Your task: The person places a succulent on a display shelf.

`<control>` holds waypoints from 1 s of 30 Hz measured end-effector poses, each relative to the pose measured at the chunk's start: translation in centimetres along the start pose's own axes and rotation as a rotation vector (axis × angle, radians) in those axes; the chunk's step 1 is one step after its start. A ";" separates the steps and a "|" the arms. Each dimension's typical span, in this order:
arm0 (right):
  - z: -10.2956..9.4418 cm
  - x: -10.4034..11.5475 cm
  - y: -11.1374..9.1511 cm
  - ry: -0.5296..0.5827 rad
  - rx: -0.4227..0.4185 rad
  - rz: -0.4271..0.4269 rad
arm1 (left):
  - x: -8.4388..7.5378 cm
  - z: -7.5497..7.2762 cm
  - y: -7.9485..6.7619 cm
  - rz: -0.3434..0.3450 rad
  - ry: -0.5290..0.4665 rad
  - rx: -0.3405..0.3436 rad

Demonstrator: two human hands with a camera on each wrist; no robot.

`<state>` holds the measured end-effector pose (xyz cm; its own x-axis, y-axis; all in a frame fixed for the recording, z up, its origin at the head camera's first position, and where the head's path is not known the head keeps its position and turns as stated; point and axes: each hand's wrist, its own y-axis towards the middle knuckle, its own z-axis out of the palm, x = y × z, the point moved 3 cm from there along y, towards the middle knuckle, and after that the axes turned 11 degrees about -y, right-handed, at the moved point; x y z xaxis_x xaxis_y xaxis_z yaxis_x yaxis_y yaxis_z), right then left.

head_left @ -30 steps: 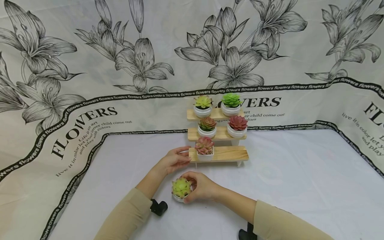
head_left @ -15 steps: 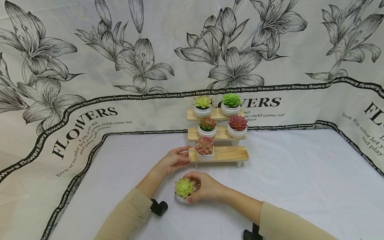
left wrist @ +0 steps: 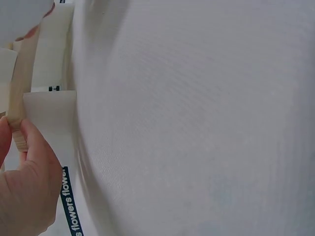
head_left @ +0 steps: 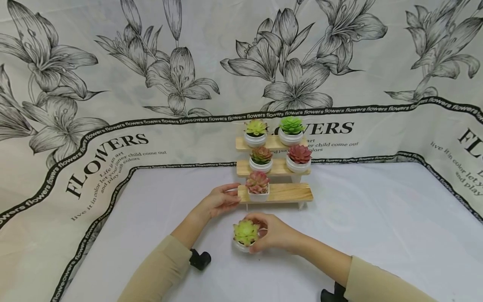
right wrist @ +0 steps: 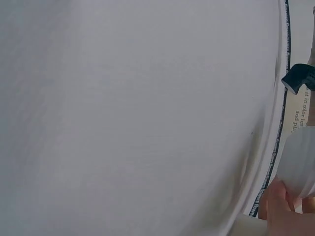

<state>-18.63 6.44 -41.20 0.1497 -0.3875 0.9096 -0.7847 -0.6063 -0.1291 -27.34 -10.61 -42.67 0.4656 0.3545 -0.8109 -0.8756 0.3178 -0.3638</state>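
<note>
My right hand (head_left: pixel 277 235) grips a yellow-green succulent (head_left: pixel 246 233) in a round white pot, in front of the stand. In the right wrist view, the fingers press the side of the white pot (right wrist: pixel 298 162). My left hand (head_left: pixel 220 202) pinches the left end of the lowest wooden shelf (head_left: pixel 290 193); the left wrist view shows thumb and fingers on the board's end (left wrist: pixel 18 105). On that shelf, close to the left hand, sits a pink succulent (head_left: pixel 258 183) in a square white pot. The shelf's right part is bare wood.
The middle shelf (head_left: pixel 279 167) bears a brownish-green succulent (head_left: pixel 261 156) and a dark red one (head_left: pixel 299 154). Up top are a yellow-green succulent (head_left: pixel 255 127) and a bright green one (head_left: pixel 291 125). A white cloth (head_left: pixel 377 235) covers the table; a flower-printed curtain (head_left: pixel 188 142) hangs behind.
My right hand has moved to the right and slightly away from me with the yellow-green succulent. The left hand stays at the shelf's end.
</note>
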 end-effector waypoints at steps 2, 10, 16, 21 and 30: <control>-0.5 -0.1 -0.4 0.000 -0.007 0.004 | 0.0 0.0 0.1 0.001 0.001 -0.004; -2.8 -0.3 -1.7 -0.053 -0.072 0.040 | 0.0 0.0 0.2 0.010 -0.012 -0.013; -4.6 -0.2 -2.6 -0.063 -0.115 0.071 | 0.0 0.1 0.0 0.008 -0.014 0.001; -5.8 -0.3 -3.1 -0.079 -0.139 0.099 | 0.1 0.0 0.1 0.009 -0.021 0.002; -8.0 -0.7 -3.9 -0.079 -0.212 0.104 | 0.1 -0.2 0.4 0.005 -0.039 -0.019</control>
<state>-20.52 14.64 -38.21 0.1018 -0.4981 0.8611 -0.9057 -0.4046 -0.1270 -27.62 -10.58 -42.99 0.4654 0.3903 -0.7944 -0.8801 0.2993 -0.3685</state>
